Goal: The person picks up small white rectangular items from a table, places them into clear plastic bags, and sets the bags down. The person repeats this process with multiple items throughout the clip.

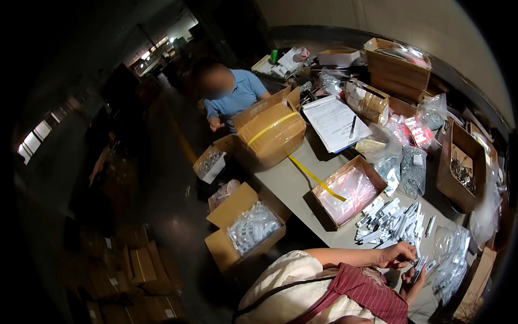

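My left hand (398, 255) reaches across from the left, its fingers curled in a pinch just above my right hand. What lies between those fingertips is too small to make out. My right hand (413, 285) is closed around a few slim grey-and-white pieces (420, 267), which stick up between thumb and fingers. Just beyond both hands, a loose pile of similar slim pieces (396, 222) lies on the table (288, 186). Beside my right hand rests a clear plastic bag (452, 264) with more slim pieces in it.
An open box (322, 203) of pink-tinted plastic bags stands beyond the pile. Left of the table is a carton (218, 245) of bagged pieces. A taped carton (275, 135), a clipboard with papers (332, 121) and a box of metal parts (447, 181) stand farther off. A person in blue (245, 92) is beyond.
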`<control>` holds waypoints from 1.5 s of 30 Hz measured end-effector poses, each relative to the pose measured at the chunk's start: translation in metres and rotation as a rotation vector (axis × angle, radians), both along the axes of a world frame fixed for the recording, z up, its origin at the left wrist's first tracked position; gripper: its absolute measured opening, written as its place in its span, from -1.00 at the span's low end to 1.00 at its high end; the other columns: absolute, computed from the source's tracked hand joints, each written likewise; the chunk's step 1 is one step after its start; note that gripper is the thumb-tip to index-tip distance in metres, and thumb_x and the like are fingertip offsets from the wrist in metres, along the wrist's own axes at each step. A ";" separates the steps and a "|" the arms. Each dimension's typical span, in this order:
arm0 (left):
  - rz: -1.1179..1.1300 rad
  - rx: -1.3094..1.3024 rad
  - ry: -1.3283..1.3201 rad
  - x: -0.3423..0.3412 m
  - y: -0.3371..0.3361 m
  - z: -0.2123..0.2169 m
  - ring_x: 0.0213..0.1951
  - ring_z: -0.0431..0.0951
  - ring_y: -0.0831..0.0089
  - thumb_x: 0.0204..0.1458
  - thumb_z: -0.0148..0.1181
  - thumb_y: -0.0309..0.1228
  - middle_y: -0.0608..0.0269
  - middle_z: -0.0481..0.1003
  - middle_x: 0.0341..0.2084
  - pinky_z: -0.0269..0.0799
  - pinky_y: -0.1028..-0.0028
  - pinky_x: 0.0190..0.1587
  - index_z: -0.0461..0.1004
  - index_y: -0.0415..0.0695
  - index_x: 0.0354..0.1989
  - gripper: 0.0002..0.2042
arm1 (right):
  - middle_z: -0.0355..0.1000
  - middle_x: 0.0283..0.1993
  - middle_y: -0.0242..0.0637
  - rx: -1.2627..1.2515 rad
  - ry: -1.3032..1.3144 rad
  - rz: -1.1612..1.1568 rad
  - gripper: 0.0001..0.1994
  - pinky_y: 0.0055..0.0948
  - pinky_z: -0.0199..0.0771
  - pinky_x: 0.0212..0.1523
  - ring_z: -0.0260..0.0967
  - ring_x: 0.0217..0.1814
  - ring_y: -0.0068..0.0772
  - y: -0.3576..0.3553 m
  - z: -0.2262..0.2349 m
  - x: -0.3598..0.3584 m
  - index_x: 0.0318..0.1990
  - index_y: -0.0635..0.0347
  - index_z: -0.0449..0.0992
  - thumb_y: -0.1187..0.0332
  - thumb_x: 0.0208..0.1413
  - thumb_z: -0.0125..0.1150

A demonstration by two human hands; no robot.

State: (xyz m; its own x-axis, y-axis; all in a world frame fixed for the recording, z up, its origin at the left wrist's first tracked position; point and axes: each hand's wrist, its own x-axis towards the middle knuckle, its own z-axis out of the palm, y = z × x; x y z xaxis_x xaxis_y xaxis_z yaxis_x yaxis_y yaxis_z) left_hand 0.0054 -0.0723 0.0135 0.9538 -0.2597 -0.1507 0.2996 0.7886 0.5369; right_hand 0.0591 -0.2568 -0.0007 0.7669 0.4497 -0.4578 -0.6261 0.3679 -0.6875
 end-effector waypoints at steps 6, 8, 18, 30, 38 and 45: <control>-0.187 -0.286 0.039 -0.005 0.005 -0.004 -0.82 0.13 0.57 -0.03 0.05 -0.39 0.19 0.42 -0.70 0.09 0.59 -0.68 0.30 -0.04 -0.56 -0.88 | 0.31 -0.57 -0.48 -0.141 0.036 -0.090 -0.65 -0.62 0.13 -0.58 0.11 -0.66 -0.68 0.017 0.030 -0.010 -0.19 0.08 0.43 -0.01 0.34 -0.07; -0.225 -0.255 0.001 -0.007 0.003 -0.011 -0.83 0.10 0.56 -0.12 0.07 -0.40 0.22 0.42 -0.73 0.01 0.55 -0.73 0.27 -0.01 -0.63 -0.87 | 0.37 -0.52 -0.45 -0.109 -0.047 -0.051 -0.64 -0.61 0.15 -0.57 0.13 -0.66 -0.67 0.023 0.040 -0.012 -0.19 0.10 0.42 -0.01 0.35 -0.09; -0.241 -0.264 0.162 -0.010 0.000 -0.024 -0.76 0.30 0.56 0.10 0.05 -0.25 -0.04 0.52 -0.56 -0.03 0.67 -0.81 0.43 -0.20 -0.47 -0.74 | 0.43 -0.39 -0.35 -0.151 -0.266 0.206 -0.56 -0.57 0.28 -0.52 0.31 -0.56 -0.55 0.024 0.041 -0.007 -0.20 0.15 0.45 -0.08 0.30 -0.05; -0.101 -0.423 0.372 -0.003 0.005 -0.032 -0.72 0.18 0.71 0.09 0.11 -0.43 0.48 0.30 -0.68 0.03 0.68 -0.69 0.43 -0.13 -0.46 -0.89 | 0.45 -0.32 -0.42 0.109 -0.065 0.156 -0.55 -0.62 0.38 -0.33 0.38 -0.34 -0.53 0.004 0.011 0.013 -0.10 0.16 0.47 -0.09 0.21 0.11; 0.076 -0.574 0.608 -0.043 0.025 -0.044 -0.17 0.52 0.36 0.19 0.03 -0.44 0.19 0.50 -0.27 0.50 0.30 -0.05 0.47 -0.23 -0.19 -0.85 | 0.43 0.05 -0.21 0.087 -0.174 -0.183 -0.54 -0.45 0.51 -0.06 0.42 -0.01 -0.34 -0.012 -0.041 0.012 0.19 0.24 0.31 0.10 0.30 0.04; -0.051 0.113 0.279 -0.037 0.028 -0.028 -0.61 0.25 0.69 0.26 -0.02 -0.37 0.33 0.39 -0.40 0.10 0.64 -0.69 0.47 -0.20 -0.13 -0.81 | 0.51 -0.08 -0.28 0.100 0.006 -0.125 -0.57 -0.43 0.42 -0.06 0.43 -0.14 -0.43 0.015 0.009 -0.008 0.13 0.14 0.37 0.02 0.31 -0.01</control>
